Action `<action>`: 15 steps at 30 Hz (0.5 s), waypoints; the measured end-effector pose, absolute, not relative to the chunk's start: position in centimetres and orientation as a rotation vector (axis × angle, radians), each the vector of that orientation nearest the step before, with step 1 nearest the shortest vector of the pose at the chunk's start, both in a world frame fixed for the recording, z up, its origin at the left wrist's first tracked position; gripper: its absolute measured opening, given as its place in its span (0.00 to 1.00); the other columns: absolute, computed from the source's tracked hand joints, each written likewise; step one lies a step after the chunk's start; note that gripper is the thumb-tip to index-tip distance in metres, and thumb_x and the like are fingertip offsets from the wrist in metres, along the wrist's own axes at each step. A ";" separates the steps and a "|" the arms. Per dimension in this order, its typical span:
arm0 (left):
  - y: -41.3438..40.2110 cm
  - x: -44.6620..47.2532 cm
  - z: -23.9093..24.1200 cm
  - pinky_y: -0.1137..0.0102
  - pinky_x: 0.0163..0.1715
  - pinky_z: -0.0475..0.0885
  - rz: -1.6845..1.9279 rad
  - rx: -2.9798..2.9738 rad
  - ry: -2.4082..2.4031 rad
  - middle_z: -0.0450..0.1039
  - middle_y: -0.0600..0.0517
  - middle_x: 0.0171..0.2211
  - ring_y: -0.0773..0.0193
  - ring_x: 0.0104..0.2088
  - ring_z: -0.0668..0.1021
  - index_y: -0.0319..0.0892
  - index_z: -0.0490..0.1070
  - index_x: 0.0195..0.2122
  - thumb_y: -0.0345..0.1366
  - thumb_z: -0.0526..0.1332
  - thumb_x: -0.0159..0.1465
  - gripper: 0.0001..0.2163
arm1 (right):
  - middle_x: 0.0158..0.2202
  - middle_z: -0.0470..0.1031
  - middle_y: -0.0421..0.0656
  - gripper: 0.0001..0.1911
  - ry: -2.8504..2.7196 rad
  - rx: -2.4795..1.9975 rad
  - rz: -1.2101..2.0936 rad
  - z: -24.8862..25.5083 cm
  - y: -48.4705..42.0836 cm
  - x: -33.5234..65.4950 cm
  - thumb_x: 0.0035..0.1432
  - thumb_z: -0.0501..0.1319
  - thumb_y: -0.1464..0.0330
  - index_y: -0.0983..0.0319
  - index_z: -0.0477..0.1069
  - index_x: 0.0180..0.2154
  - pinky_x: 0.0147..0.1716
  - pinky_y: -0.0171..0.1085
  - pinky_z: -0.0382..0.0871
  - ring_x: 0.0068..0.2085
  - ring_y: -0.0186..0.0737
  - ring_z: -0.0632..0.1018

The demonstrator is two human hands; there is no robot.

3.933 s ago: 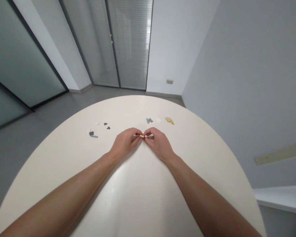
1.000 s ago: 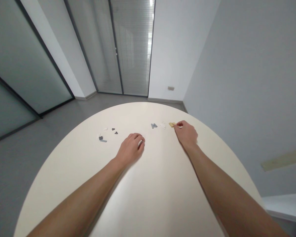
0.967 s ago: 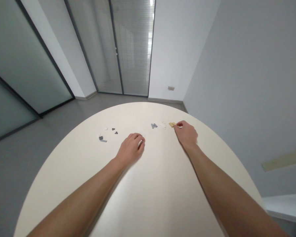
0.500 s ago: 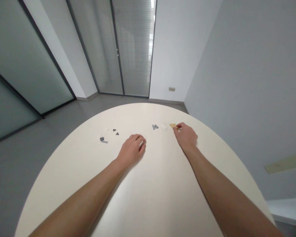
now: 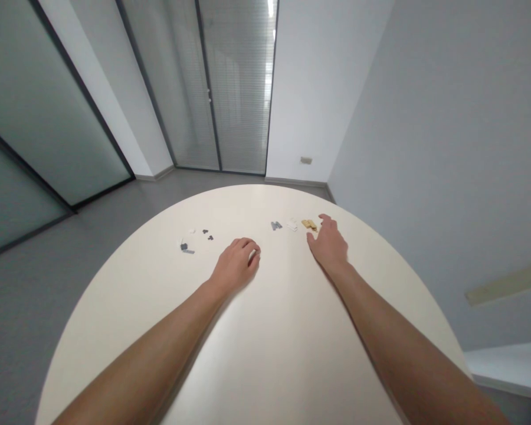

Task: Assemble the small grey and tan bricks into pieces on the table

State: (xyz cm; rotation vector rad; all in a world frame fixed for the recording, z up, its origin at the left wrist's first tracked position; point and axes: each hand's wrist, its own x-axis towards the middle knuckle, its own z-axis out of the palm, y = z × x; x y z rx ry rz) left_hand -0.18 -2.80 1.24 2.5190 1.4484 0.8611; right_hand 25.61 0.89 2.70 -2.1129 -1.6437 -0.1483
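Note:
On the table top my right hand (image 5: 330, 243) is open, thumb and fingers spread apart, with nothing between them. Just beside its thumb and fingertips lie several small tan-yellow pieces (image 5: 308, 225), close together. My left hand (image 5: 235, 262) rests nearer the middle with its fingers curled and the thumb brought up against them. A pale patch shows between that thumb and forefinger; whether it is a small white piece or the table cannot be made out. Between the hands, farther back, are small white pieces (image 5: 292, 225) and small grey pieces (image 5: 276, 225).
The round white table (image 5: 265, 330) stands before me. At its left lie a dark grey piece (image 5: 184, 247), a long grey piece (image 5: 188, 252), small dark pieces (image 5: 210, 238) and a white piece (image 5: 192, 231). A glass partition (image 5: 234, 88) and walls are beyond.
My right hand has opened and drawn slightly away from the tan-yellow pieces, which now lie uncovered on the table. My left hand keeps its curled pose.

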 end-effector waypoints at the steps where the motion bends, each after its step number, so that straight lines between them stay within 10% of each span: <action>1: -2.8 -0.2 1.2 0.58 0.51 0.72 0.856 2.519 1.447 0.76 0.46 0.47 0.54 0.50 0.75 0.45 0.74 0.43 0.34 0.55 0.68 0.09 | 0.56 0.69 0.53 0.28 -1.651 -2.125 -0.140 2.8 0.4 25.3 0.63 0.59 0.63 0.60 0.56 0.62 0.39 0.42 0.69 0.48 0.51 0.77; 15: -2.8 -0.2 1.4 0.57 0.54 0.71 0.853 2.499 1.670 0.77 0.45 0.48 0.52 0.51 0.75 0.42 0.76 0.43 0.35 0.55 0.68 0.10 | 0.57 0.72 0.57 0.22 -1.854 -1.952 -0.110 0.0 -2.4 23.3 0.66 0.55 0.61 0.66 0.71 0.55 0.60 0.49 0.61 0.59 0.53 0.70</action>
